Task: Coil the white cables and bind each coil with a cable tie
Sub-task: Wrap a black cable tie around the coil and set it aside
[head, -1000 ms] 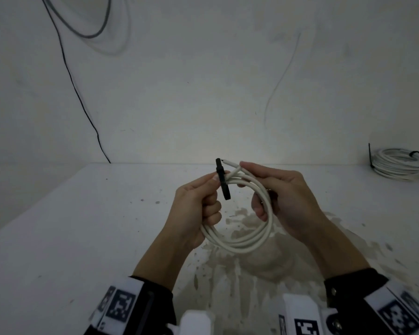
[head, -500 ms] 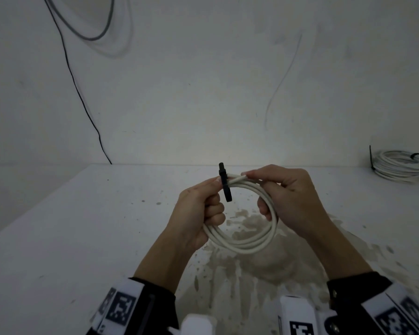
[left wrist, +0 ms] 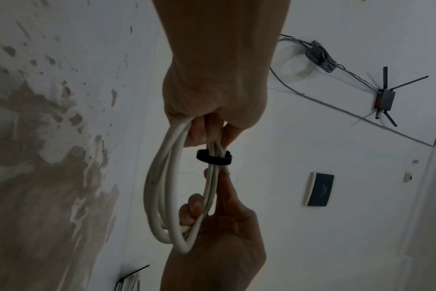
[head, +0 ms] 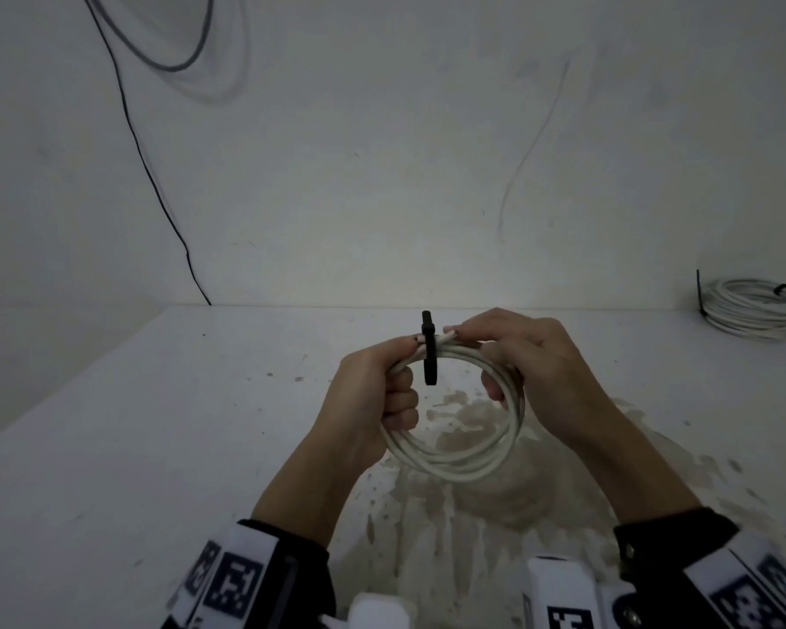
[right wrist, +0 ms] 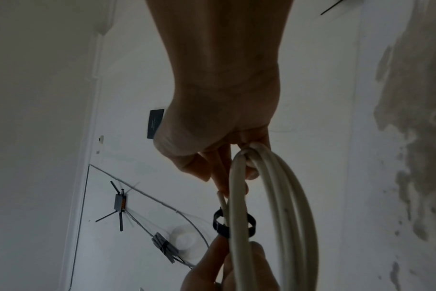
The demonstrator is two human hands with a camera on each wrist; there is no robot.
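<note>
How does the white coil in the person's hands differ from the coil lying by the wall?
The held coil is up off the table, gripped by both hands; the far coil lies flat on the table, untouched. The held coil looks thinner, with fewer turns. Both are white with a black tie.

The round coil of white plastic-sheathed cable [head: 454,460] wears a black strap-like cable tie [head: 429,351]. The flat white surface [head: 155,447] is blotched with brownish stains. Black-and-white square-patterned marker bands [head: 228,578] wrap both wrists.

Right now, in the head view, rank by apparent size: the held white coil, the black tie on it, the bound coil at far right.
1. Held white coil, nearest the camera.
2. Bound coil, farther off, so true size unsure.
3. Black tie.
</note>
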